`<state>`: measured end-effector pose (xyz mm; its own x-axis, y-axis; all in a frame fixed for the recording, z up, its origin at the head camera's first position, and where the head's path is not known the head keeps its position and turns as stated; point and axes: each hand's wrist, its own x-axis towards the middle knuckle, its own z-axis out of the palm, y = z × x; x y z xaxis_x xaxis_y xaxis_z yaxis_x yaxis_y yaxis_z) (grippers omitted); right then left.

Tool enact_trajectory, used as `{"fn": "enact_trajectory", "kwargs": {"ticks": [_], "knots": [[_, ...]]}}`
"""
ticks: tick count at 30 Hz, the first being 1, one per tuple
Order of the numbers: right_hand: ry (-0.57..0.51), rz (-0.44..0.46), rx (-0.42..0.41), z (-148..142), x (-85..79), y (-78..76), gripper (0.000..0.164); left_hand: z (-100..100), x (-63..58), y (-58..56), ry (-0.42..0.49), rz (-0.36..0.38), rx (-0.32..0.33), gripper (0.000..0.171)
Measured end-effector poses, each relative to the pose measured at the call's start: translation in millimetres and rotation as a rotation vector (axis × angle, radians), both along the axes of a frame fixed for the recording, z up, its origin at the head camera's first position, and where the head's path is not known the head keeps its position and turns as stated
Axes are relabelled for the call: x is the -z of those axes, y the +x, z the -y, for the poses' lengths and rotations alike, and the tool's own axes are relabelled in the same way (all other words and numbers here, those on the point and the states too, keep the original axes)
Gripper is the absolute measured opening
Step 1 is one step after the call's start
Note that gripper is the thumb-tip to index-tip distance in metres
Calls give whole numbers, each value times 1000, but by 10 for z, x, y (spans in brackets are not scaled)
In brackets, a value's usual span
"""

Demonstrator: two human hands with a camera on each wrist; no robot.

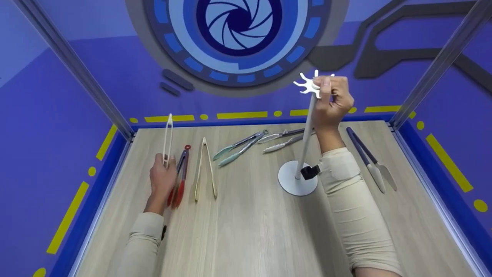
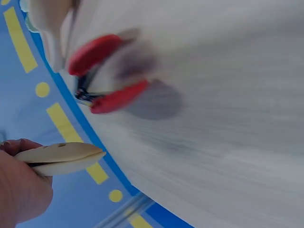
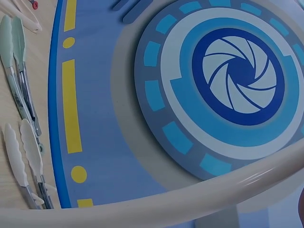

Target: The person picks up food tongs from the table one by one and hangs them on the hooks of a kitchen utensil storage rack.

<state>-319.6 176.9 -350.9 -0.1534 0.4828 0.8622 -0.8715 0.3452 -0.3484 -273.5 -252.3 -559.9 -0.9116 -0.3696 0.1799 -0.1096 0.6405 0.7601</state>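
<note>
My left hand point(image 1: 162, 177) grips a pair of cream tongs point(image 2: 61, 154) near the left end of the table, their joined end pointing up in the head view. Close beside that hand are red-tipped tongs point(image 1: 180, 188), blurred in the left wrist view. My right hand point(image 1: 333, 98) pinches the hooked top point(image 1: 305, 86) of a white stand, thumb over it and fingers curled. The stand's pole point(image 1: 306, 138) leans slightly above its round base point(image 1: 287, 181), and it crosses the bottom of the right wrist view. Part of the hooked top is hidden behind my fingers.
More tongs lie on the wooden table point(image 1: 246, 231): a pale spread pair point(image 1: 199, 169), mint-tipped tongs point(image 1: 232, 158), white-tipped tongs point(image 1: 273, 147) behind the stand, and dark-handled tongs with grey heads point(image 1: 374, 175) at the right. Blue patterned walls point(image 1: 100, 69) enclose the back and sides.
</note>
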Motion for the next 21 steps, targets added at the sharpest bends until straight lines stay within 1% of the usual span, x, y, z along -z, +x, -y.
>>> {"fn": "enact_trajectory", "kwargs": {"ticks": [7,12,16,19,21], "knots": [[4,0,-9,-4,0,-3,26,-297,-105,4,65,-116,94,34],[-3,-5,-9,0,-1,-10,28,-517,-140,-3,119,-196,154,31],[-14,-11,-10,8,-10,-17,28,-683,-178,23,171,-222,209,28],[-17,-13,-11,9,-11,-18,28,-788,-219,30,182,-246,229,28],[-18,-12,-13,9,-3,-18,28,-849,-245,17,185,-276,239,26]]}}
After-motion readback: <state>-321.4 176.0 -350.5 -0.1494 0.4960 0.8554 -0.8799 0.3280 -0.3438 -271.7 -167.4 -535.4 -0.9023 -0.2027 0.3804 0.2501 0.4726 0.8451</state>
